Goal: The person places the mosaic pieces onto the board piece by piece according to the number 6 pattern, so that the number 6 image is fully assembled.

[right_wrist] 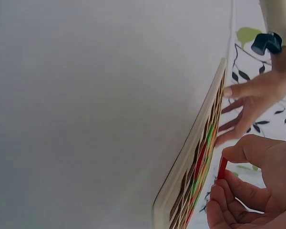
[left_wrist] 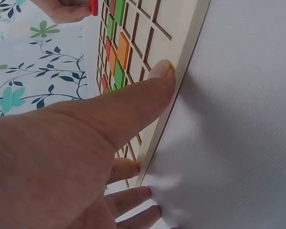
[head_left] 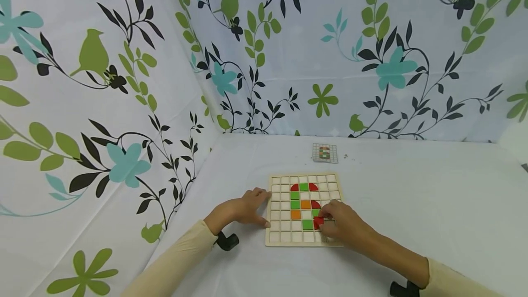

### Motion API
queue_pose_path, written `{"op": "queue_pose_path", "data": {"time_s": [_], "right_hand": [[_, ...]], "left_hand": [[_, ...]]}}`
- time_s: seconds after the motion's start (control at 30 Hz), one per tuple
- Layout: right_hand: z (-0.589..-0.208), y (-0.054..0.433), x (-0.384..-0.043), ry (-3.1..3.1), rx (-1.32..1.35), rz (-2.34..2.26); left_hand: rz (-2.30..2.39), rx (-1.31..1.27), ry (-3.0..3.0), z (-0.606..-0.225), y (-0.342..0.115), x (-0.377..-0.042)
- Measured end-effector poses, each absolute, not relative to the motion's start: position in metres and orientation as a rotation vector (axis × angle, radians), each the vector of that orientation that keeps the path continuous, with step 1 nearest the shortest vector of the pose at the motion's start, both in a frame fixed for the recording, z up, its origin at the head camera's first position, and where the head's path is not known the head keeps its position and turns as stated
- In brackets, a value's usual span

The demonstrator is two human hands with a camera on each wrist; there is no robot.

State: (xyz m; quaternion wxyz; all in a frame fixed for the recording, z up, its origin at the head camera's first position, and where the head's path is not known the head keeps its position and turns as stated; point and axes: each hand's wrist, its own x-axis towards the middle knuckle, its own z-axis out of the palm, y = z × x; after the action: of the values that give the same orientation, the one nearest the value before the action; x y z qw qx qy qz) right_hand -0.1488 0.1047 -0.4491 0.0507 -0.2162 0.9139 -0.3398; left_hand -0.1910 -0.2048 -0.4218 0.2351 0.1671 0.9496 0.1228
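Observation:
A square wooden grid board (head_left: 284, 237) lies on the white table, with red, green and orange tiles in some of its cells. My left hand (head_left: 246, 206) is at the board's left edge. In the left wrist view its thumb (left_wrist: 163, 71) rests on the rim and the other fingers are spread along the side. Between thumb and fingertips my right hand (head_left: 342, 226) pinches a small red tile (right_wrist: 222, 168), held just above the board's lower right part. The right hand hides some of the cells there. Set in the board close by is a green tile (head_left: 307, 225).
Behind the board lies a small card (head_left: 324, 153) printed with a grid and a coloured figure. Tiny dark specks lie right of it. A patterned cloth (head_left: 264, 104) hangs at the back and left. Each wrist carries a black camera mount (head_left: 228, 241).

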Motion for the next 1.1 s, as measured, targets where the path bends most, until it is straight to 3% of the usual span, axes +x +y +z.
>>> {"op": "queue_pose_path", "data": {"time_s": [0.43,1.1], "right_hand": [[-0.451,0.061,-0.149,2.799,-0.835,-0.909],[-0.449,0.039,-0.152,2.821,-0.92,-0.73]], "left_hand": [[0.334,0.463,2.614,-0.424,-0.204,-0.192],[0.312,0.485,2.616,-0.426,-0.205,-0.192]]}}
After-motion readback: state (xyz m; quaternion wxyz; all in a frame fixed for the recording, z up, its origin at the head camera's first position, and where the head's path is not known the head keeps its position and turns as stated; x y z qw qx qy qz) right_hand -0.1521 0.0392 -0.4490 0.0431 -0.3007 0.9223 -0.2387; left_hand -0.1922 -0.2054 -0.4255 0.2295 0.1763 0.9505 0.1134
